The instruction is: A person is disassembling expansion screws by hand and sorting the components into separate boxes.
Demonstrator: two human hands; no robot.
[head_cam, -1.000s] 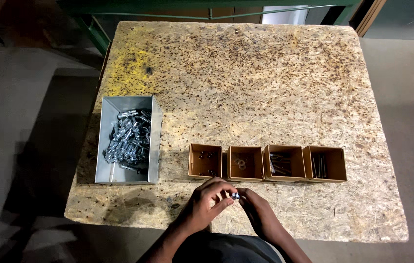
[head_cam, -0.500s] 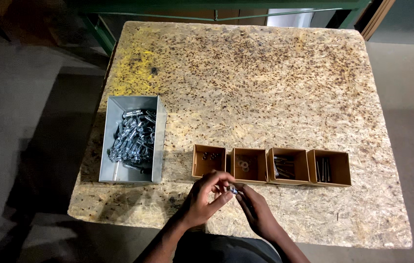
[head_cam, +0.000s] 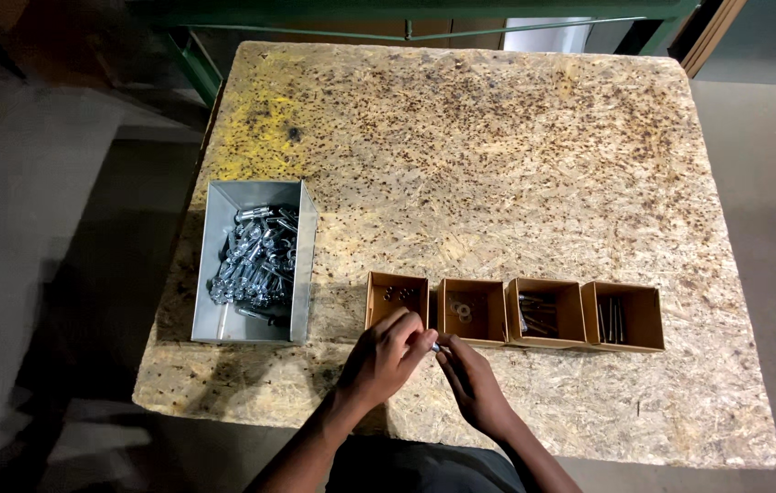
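Note:
My left hand (head_cam: pixel 386 359) and my right hand (head_cam: pixel 472 387) meet at the near edge of the chipboard table (head_cam: pixel 497 164). Together they pinch a small metal part (head_cam: pixel 436 347) between the fingertips; most of it is hidden. Just beyond the hands stands a row of small brown cardboard boxes. The first box (head_cam: pixel 397 297) holds small nuts, the second box (head_cam: pixel 471 310) holds washers, the third box (head_cam: pixel 545 313) and the fourth box (head_cam: pixel 622 317) hold dark slender parts.
A grey metal bin (head_cam: pixel 253 260) full of shiny bolts stands at the left of the table. A green metal frame (head_cam: pixel 406 27) runs behind the far edge. Grey floor lies on both sides.
The hands stay together over the near edge with the small part between them; the fingers have shifted slightly. The view has moved a little.

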